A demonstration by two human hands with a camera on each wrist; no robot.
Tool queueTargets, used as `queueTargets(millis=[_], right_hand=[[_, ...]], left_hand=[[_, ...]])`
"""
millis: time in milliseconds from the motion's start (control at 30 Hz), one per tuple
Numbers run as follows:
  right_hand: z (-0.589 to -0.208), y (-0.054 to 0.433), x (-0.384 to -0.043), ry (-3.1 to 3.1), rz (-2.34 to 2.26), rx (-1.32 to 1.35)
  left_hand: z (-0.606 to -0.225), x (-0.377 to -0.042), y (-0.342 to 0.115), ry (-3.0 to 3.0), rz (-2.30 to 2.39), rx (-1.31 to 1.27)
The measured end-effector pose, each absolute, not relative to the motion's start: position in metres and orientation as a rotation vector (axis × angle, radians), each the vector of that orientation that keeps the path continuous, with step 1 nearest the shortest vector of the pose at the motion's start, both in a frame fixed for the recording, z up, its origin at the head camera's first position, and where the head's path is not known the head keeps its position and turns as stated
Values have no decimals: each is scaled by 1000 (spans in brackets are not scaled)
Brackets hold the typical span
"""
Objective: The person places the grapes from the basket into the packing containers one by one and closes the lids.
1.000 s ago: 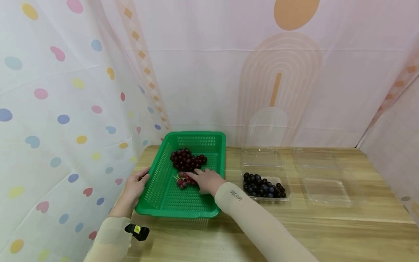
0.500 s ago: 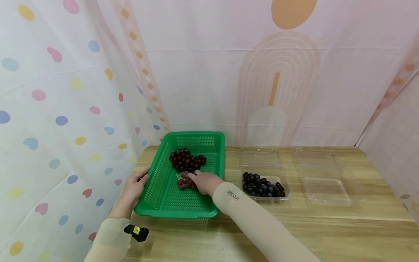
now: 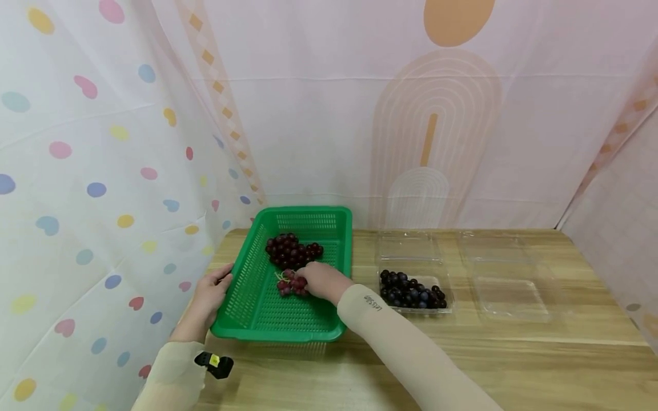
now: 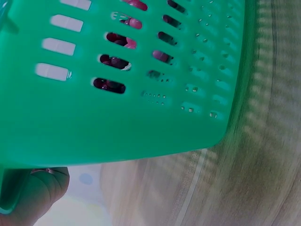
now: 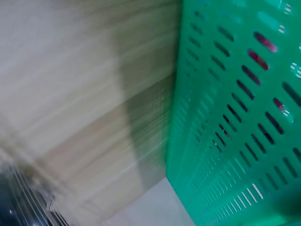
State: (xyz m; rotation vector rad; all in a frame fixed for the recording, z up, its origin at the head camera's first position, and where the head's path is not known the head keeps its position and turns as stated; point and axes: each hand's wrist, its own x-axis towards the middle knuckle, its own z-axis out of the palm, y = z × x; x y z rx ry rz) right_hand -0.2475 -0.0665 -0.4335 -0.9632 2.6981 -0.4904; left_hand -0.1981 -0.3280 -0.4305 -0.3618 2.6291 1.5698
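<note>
A green plastic basket (image 3: 272, 335) stands on the left of the table. My left hand (image 3: 209, 292) grips its left rim; part of that hand (image 4: 44, 194) also shows at the lower left of the left wrist view. Inside the basket, my right hand (image 3: 324, 281) holds the right side of a small bunch of light red grapes (image 3: 287, 284) with pale green stems. Its fingertips are hidden behind the hand and fruit. Just behind lies a larger bunch of dark red grapes (image 3: 289, 251). Only the basket's slotted wall (image 5: 188, 155) and bits of fruit show in the right wrist view.
Right of the basket, a clear clamshell box (image 3: 443, 279) with its lid laid back holds black grapes (image 3: 411, 292). A second clear box (image 3: 514, 299) stands open farther right. Patterned curtains (image 3: 319, 114) hang behind and left of the wooden table (image 3: 437, 354).
My right hand's fingers have drawn in around the light red grapes, and the bunch has shifted slightly. My left hand stays on the basket's rim.
</note>
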Motion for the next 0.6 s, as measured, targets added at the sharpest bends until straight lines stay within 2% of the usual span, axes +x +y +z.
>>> queueTargets(millis=[600], right_hand=[[-426, -56, -247, 2831, -814, -1173]], left_hand=[[-431, -198, -330, 2621, 1571, -360]])
